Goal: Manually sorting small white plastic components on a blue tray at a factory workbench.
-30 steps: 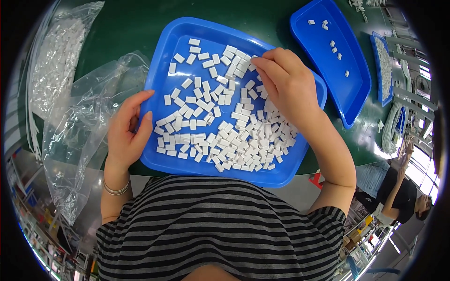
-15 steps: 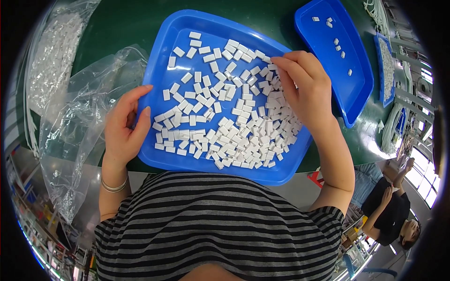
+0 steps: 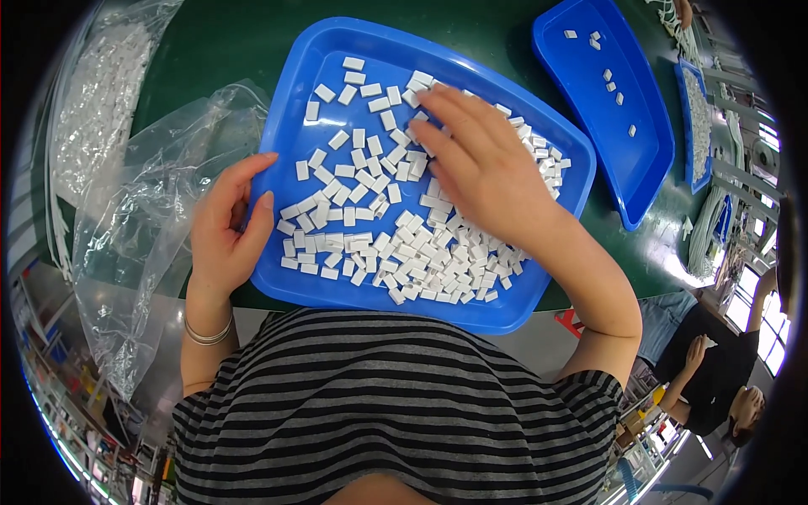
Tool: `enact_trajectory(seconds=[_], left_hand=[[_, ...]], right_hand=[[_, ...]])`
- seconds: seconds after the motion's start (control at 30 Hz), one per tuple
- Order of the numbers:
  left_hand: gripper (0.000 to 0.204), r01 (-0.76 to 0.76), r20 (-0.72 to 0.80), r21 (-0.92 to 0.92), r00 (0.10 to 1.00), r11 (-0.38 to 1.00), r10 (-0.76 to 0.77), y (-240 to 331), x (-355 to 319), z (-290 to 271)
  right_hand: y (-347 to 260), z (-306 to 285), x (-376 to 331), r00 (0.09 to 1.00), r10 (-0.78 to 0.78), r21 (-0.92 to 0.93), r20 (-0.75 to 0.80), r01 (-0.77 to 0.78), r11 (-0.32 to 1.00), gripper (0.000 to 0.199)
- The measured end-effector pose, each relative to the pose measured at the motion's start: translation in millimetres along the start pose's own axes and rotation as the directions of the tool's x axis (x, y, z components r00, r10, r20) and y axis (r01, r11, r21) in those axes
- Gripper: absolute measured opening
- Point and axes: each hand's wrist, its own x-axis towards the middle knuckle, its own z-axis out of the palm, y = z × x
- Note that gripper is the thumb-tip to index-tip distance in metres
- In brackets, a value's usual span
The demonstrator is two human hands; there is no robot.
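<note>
In front of me a large blue plastic tray point(image 3: 280, 105) holds a single spread of small white rectangular plastic pieces point(image 3: 421, 259), heaped thickest at the near right and scattered singly at the far left. My left hand point(image 3: 225, 223) grips the tray's left rim, thumb on the near side and fingers on the far side. Over the middle right of the tray, my right hand point(image 3: 492, 172) lies palm down with its fingers stretched out. Its fingertips touch pieces near the far middle. The palm hides the pieces beneath it, and nothing shows held in it.
A second blue tray point(image 3: 631, 181) with several loose white pieces stands to the right. Beyond it is a smaller blue tray point(image 3: 695, 126) full of pieces. Clear plastic bags point(image 3: 151, 219) lie at left on the green table point(image 3: 223, 42). Another person point(image 3: 711, 362) is at the far right.
My right hand has moved left from the tray's right side to above the pieces in the middle, its fingers spreading. My left hand stays on the rim.
</note>
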Motion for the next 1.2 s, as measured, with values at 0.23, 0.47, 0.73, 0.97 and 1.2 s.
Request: enact_trajectory(seconds=[0.23,0.47,0.73,0.97,1.2], left_hand=[[0.037,0.035,-0.009,0.005,0.999,0.999,-0.035,6.7,0.0,-1.1],[0.038,0.033,0.019,0.080,0.999,0.996,-0.034,11.3,4.0,-3.6],[0.038,0.020,0.016,0.049,1.000,0.999,-0.021,7.7,4.5,-3.6],[0.035,0.001,0.010,0.063,1.000,0.998,-0.002,5.4,2.0,-1.7],[0.036,0.006,0.010,0.039,1.000,0.999,-0.007,3.8,1.6,-2.2]], right_hand=[[-2.7,-8.1,-1.3,1.000,0.010,0.197,-0.026,-0.004,0.980,0.041],[-31.6,-25.6,-23.1,0.988,-0.125,0.190,0.093,0.106,0.976,0.027],[-66.3,-16.3,-45.5,0.935,-0.223,0.180,0.277,0.177,0.968,0.027],[-71.1,-13.2,-48.9,0.892,-0.268,0.229,0.365,0.193,0.954,0.034],[-63.9,0.2,-25.6,0.855,-0.278,0.280,0.437,0.164,0.946,0.050]])
